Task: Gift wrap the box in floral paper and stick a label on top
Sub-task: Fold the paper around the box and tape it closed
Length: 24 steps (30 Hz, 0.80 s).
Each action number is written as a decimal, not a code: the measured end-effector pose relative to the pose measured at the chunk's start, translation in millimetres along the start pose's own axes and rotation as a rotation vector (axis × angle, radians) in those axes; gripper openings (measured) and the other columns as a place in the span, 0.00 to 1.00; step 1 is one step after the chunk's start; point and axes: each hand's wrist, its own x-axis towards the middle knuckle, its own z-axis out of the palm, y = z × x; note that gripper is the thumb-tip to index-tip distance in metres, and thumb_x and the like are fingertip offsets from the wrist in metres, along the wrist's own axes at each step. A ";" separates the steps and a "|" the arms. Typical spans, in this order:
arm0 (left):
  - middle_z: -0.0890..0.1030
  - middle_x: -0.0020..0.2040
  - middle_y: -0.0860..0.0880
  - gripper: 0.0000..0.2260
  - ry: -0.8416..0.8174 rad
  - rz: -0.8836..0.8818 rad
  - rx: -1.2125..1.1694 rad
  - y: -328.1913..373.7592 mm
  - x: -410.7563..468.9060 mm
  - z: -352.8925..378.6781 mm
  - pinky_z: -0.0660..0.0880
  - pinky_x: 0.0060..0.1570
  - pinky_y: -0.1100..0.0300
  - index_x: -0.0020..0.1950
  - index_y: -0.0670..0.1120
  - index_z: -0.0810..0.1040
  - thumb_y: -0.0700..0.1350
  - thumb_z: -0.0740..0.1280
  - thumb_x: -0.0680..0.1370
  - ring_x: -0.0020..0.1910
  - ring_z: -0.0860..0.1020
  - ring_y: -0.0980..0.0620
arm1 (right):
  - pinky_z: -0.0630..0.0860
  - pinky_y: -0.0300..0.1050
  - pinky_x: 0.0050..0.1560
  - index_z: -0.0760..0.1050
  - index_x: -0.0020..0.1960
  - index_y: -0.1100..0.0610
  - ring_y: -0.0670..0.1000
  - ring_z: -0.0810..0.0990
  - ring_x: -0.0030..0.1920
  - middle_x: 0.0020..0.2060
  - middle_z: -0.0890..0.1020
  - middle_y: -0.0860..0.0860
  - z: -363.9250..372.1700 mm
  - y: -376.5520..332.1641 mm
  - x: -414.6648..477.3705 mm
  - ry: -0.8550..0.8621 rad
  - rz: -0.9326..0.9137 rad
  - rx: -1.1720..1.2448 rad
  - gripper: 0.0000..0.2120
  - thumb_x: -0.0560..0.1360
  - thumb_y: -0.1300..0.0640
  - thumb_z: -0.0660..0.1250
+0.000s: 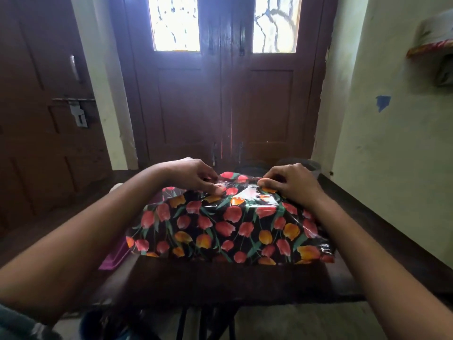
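Wrapped box [228,227] lies mid-bench [220,283], long axis left-right. At its far edge the left hand [193,176] and right hand [294,185] sit equally near, fingers [217,190] pinching the floral paper [245,192] fold.

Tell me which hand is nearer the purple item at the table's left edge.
Left. The left hand pinches the floral paper beyond and right of the purple item; the right hand pinches it farther right.

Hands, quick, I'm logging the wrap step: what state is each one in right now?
Left hand: closed, pinching the floral paper at its far edge.
Right hand: closed, pinching the same far edge.
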 end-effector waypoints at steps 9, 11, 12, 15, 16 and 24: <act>0.77 0.60 0.51 0.25 0.049 -0.036 -0.050 7.0 -13.2 3.1 0.72 0.56 0.58 0.66 0.49 0.74 0.57 0.69 0.72 0.57 0.75 0.51 | 0.60 0.56 0.70 0.44 0.75 0.44 0.56 0.60 0.72 0.74 0.58 0.52 -28.8 -38.3 -6.9 -0.575 0.182 -0.025 0.53 0.59 0.29 0.65; 0.76 0.61 0.50 0.26 0.072 -0.036 -0.023 9.0 -16.1 1.9 0.72 0.56 0.57 0.65 0.49 0.73 0.57 0.70 0.71 0.58 0.74 0.50 | 0.56 0.56 0.71 0.46 0.76 0.45 0.54 0.54 0.74 0.75 0.54 0.50 -31.4 -43.4 -7.1 -0.572 0.160 -0.107 0.51 0.62 0.32 0.67; 0.76 0.62 0.49 0.26 0.079 -0.040 -0.009 9.8 -17.6 1.2 0.72 0.57 0.57 0.66 0.49 0.72 0.57 0.70 0.71 0.59 0.74 0.49 | 0.57 0.56 0.70 0.50 0.76 0.45 0.53 0.54 0.74 0.74 0.56 0.49 -32.8 -45.9 -7.6 -0.560 0.136 -0.143 0.49 0.61 0.32 0.67; 0.72 0.65 0.47 0.29 0.067 -0.036 -0.025 13.1 -25.8 -1.0 0.70 0.57 0.57 0.70 0.51 0.67 0.56 0.70 0.71 0.61 0.72 0.48 | 0.61 0.54 0.67 0.57 0.73 0.46 0.51 0.58 0.71 0.70 0.62 0.47 -36.1 -53.2 -12.4 -0.502 0.063 -0.175 0.48 0.58 0.31 0.68; 0.71 0.65 0.47 0.30 0.061 -0.025 -0.021 14.7 -28.7 -2.2 0.70 0.57 0.57 0.71 0.51 0.65 0.56 0.70 0.71 0.61 0.72 0.48 | 0.60 0.54 0.67 0.57 0.73 0.46 0.51 0.57 0.71 0.70 0.61 0.47 -37.2 -54.5 -14.6 -0.489 0.044 -0.176 0.48 0.59 0.31 0.68; 0.71 0.62 0.48 0.29 0.087 -0.013 0.092 20.9 -40.1 -4.4 0.69 0.58 0.54 0.70 0.54 0.68 0.59 0.69 0.70 0.60 0.71 0.47 | 0.42 0.52 0.73 0.38 0.76 0.50 0.54 0.40 0.76 0.76 0.44 0.50 -37.1 -61.8 -28.9 -0.587 0.010 -0.276 0.62 0.57 0.30 0.70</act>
